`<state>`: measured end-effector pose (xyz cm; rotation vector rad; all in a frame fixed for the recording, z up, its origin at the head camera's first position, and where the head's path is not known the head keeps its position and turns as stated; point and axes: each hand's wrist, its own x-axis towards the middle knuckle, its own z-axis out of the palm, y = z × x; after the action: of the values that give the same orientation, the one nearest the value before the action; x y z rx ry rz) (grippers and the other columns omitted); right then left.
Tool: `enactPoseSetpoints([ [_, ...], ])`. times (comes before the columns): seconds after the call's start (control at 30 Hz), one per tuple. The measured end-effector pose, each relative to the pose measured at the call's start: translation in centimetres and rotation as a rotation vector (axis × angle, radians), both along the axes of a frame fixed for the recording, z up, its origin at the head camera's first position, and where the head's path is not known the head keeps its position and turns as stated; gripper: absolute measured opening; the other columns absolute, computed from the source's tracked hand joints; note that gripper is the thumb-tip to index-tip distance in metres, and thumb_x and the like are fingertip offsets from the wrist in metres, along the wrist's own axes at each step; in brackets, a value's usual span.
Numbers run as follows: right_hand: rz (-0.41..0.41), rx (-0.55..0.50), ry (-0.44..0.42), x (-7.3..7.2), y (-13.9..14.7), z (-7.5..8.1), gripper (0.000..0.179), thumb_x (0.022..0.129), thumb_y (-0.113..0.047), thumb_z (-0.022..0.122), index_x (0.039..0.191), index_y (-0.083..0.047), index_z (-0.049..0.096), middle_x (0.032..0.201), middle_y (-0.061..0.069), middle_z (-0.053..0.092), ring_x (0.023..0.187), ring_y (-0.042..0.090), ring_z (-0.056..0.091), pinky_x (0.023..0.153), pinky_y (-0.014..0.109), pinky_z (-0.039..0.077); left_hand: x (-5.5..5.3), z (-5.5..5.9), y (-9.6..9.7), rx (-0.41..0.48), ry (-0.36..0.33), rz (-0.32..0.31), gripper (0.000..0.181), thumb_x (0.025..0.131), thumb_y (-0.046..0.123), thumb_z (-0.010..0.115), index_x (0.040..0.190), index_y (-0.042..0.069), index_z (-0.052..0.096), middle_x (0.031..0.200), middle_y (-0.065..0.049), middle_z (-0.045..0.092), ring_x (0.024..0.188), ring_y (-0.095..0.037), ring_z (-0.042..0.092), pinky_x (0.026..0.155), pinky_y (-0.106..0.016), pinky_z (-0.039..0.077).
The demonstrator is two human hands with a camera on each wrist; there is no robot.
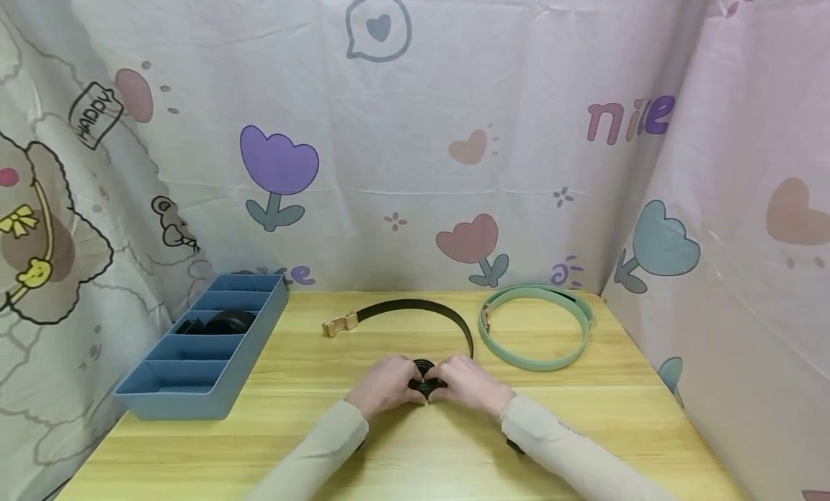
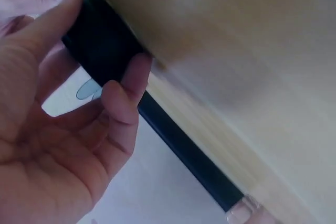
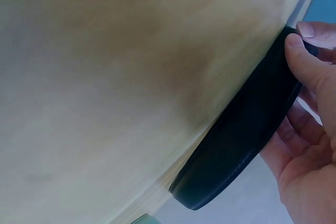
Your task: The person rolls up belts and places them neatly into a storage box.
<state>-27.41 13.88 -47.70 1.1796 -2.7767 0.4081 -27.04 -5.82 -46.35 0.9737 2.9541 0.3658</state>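
A black belt (image 1: 415, 304) lies on edge on the table, one end rolled into a tight coil (image 1: 424, 368). Its loose length curves out behind the hands to a gold buckle (image 1: 339, 324). My left hand (image 1: 384, 387) grips the coil's left side; in the left wrist view its thumb and curled fingers are around the black roll (image 2: 102, 38). From the right, my right hand (image 1: 472, 384) pinches the same coil, while the right wrist view shows the belt strap (image 3: 241, 127) sweeping away from its thumb. The fingers partly cover the coil.
A pale green belt (image 1: 534, 365) lies in a wide loop at the right rear of the wooden table (image 1: 428, 458). To the left stands a blue divided box (image 1: 240, 368) with a rolled black item (image 1: 230, 322) in one compartment. Printed curtains (image 1: 402, 234) enclose the back and sides.
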Motion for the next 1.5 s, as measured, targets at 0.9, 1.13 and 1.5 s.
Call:
enactPoseSetpoints([
  [0.9, 0.178, 0.054, 0.056, -1.0, 0.3, -0.1, 0.026, 0.081, -0.045, 0.073, 0.099, -0.026, 0.074, 0.082, -0.014, 0.067, 0.068, -0.006, 0.051, 0.064, 0.011, 0.042, -0.1, -0.3, -0.4, 0.052, -0.053, -0.049, 0.029, 0.070, 0.048, 0.084, 0.070, 0.023, 0.069, 0.070, 0.013, 0.059, 0.063, -0.004, 0.047, 0.060, -0.023, 0.040],
  [1.13, 0.215, 0.067, -0.092, -1.2, 1.3, 0.9, 0.037, 0.084, -0.028, 0.076, 0.120, -0.022, 0.069, 0.104, -0.007, 0.070, 0.088, 0.001, 0.060, 0.078, 0.016, 0.048, 0.1, -0.2, -0.2, 0.019, -0.074, -0.093, 0.022, 0.076, 0.040, 0.081, 0.086, 0.020, 0.078, 0.105, 0.002, 0.070, 0.096, -0.014, 0.063, 0.086, -0.031, 0.051],
  [1.5, 0.131, 0.121, 0.055, -1.2, 0.7, 0.5, 0.036, 0.078, -0.050, 0.074, 0.105, -0.026, 0.076, 0.094, -0.013, 0.074, 0.073, -0.007, 0.057, 0.069, 0.014, 0.048, 0.2, -0.1, -0.2, 0.038, -0.054, -0.107, 0.027, 0.078, 0.041, 0.080, 0.091, 0.017, 0.078, 0.115, -0.005, 0.068, 0.093, -0.015, 0.065, 0.082, -0.029, 0.053],
])
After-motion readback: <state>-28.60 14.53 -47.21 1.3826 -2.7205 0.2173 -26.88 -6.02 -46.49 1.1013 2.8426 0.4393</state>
